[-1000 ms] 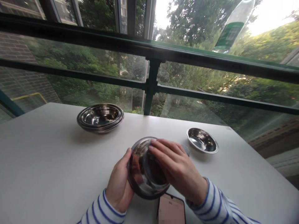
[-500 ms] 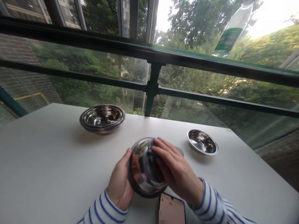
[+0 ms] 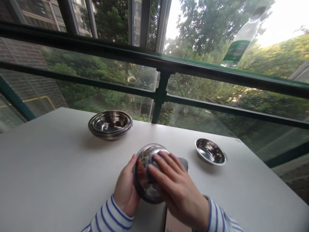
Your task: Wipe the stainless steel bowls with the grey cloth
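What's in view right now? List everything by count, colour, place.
Table: 1, white, foreground
Held bowl: 1, silver, centre
Stacked bowls: several, silver, back left
Single bowl: 1, silver, right
Cloth-like piece: 1, grey, beside held bowl
Phone: 1, dark-edged, bottom centre, partly hidden
Bottle: 1, clear with green label, upper right
Railing: 1, dark green, behind table
Window frames: several, grey, top
Trees: several, green, outside
Brick wall: 1, brownish-grey, left
Pipe: 1, yellow, left
Building: 1, brownish, top left
Striped sleeves: 2, white and blue, bottom
Left hand: 1, bare, gripping held bowl
Right hand: 1, bare, laid over held bowl
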`<state>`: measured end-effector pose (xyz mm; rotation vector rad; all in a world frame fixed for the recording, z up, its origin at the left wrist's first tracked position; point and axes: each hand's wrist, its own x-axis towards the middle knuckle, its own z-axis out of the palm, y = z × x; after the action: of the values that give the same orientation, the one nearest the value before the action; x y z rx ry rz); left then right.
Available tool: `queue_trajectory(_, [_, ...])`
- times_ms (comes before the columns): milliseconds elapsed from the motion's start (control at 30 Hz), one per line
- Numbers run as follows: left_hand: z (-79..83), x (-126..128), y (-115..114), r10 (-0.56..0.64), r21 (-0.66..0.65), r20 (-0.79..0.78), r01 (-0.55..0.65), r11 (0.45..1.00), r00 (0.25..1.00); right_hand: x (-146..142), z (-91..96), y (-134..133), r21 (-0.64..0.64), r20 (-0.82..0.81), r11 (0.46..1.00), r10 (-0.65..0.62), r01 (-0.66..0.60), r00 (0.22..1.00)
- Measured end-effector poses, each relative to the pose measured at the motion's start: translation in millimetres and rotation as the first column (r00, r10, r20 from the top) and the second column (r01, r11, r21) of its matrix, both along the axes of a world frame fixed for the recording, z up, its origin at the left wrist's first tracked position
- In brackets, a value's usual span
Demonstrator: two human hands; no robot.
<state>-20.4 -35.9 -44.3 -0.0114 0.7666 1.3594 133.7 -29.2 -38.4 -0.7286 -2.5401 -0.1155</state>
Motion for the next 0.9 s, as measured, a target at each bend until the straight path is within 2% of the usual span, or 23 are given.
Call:
queue_trajectory(100, [0.6, -1.3, 1.7, -0.016, -0.025, 0.06, 0.018, 1.0, 0.998, -5.1, -0.6, -6.1, 0.077, 0.033, 0.99, 0.118, -0.12, 0.992])
queue_trajectory(167, [0.2, -0.3, 1.8, -0.02, 0.0, 0.05, 0.02, 1.0, 0.999, -2.7, -1.3, -2.1, 0.088, 0.002, 0.994, 0.064, -0.064, 0.998])
queue_trajectory(233, [-0.2, 1.4, 1.2, 0.005, 0.023, 0.017, -0.005, 1.0, 1.0, 2.5, -2.9, 4.8, 0.043, -0.094, 0.998, -0.044, 0.048, 0.995])
queue_trajectory(300, [-0.1, 2.3, 0.4, 0.025, 0.03, -0.002, -0.025, 0.999, 1.0, 5.9, -5.1, 8.3, -0.002, -0.196, 0.995, -0.101, 0.103, 0.975])
queue_trajectory(367, [0.6, 1.6, 0.0, 0.021, 0.023, 0.007, -0.021, 1.0, 1.0, 4.4, -6.6, 5.3, 0.024, -0.203, 0.998, -0.051, 0.057, 0.978])
queue_trajectory(500, [1.9, -1.6, 0.3, 0.036, -0.055, 0.041, -0.033, 0.998, 0.999, -6.6, -3.5, -9.2, 0.17, -0.03, 0.976, 0.144, -0.137, 0.989])
queue_trajectory(600, [1.3, -0.1, -0.4, -0.032, -0.041, 0.067, 0.035, 0.999, 0.997, -8.9, 2.0, -10.0, 0.21, 0.031, 0.96, 0.183, -0.186, 0.983])
queue_trajectory(700, [0.3, 5.6, -1.9, -0.089, 0.024, 0.044, 0.088, 0.996, 0.995, -5.5, 5.2, -2.0, 0.159, 0.022, 0.983, 0.09, -0.092, 0.996])
queue_trajectory(800, [0.8, 9.2, -3.0, -0.004, 0.065, -0.022, 0.005, 0.998, 1.0, -4.9, 5.8, 0.7, 0.103, -0.031, 0.993, -0.061, 0.063, 0.998])
queue_trajectory(900, [3.3, 7.1, -3.8, -0.044, 0.065, 0.002, 0.044, 0.997, 0.999, -9.7, 6.9, -6.9, 0.167, -0.008, 0.985, -0.041, 0.042, 0.999])
